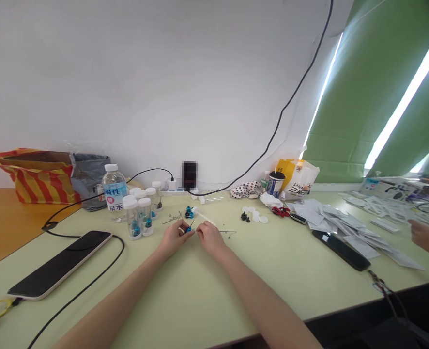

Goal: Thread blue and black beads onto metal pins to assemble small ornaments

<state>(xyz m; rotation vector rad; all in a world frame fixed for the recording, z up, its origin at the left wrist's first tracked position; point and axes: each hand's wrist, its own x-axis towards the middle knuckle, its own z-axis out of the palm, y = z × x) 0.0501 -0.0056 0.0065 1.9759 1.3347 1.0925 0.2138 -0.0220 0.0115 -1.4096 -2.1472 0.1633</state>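
Note:
My left hand (173,237) and my right hand (210,236) meet at the middle of the pale green table (200,286), fingers pinched together. Between the fingertips sits a small blue bead-like part (188,230) with a thin wire or pin; the left hand pinches it and the right pinches the thin piece beside it. Just beyond lie more blue and black small parts (189,212) and a white tube (203,216). Several clear vials with white caps (141,213), some holding blue pieces, stand to the left of my hands.
A water bottle (114,193), a striped bag (36,175) and a charging phone (60,264) with its cable are at left. White caps (254,215), red snips (280,211), a dark phone (341,249), paper packets (345,225) and another person's hand (427,237) are at right.

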